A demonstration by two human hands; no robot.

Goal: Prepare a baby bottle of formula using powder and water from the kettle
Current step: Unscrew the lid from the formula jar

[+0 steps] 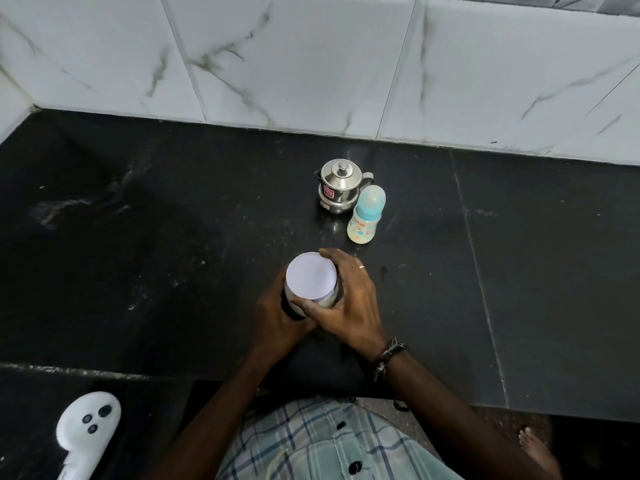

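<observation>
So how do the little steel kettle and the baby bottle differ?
The kettle is shiny steel with a knobbed lid; the bottle is pale plastic with a blue collar and a clear cap. The kettle is squat and stands nearer the wall; the bottle is taller, slimmer and nearer the person. Both stand upright and closed on the black counter, untouched.

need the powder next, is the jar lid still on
On: the white lid covers the jar, gripped by both hands.
</observation>
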